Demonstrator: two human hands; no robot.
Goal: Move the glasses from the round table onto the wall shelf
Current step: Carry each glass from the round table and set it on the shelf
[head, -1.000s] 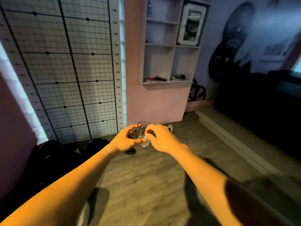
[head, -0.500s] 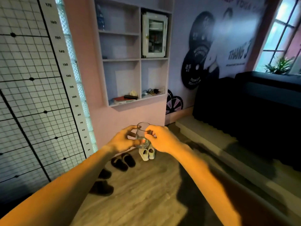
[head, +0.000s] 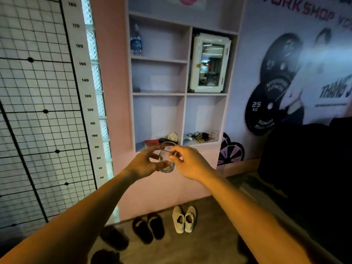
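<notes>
Both arms reach forward; the left hand [head: 145, 164] and right hand [head: 190, 162] pinch one clear glass [head: 166, 159] between them, held in the air before the wall shelf [head: 159, 93]; shoes [head: 183, 219] sit on the floor below.

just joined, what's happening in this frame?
A person is carrying a clear glass toward the wall shelf, held out in front with both hands. The left hand has its grip round the lower part, thumb near the base, and the right hand pinches the side near the rim. The glass is in the air in front of the lowest left compartment, not yet set down. That compartment already holds a few small items; a water bottle stands in the top left one. Shoes sit on the floor below.
</notes>
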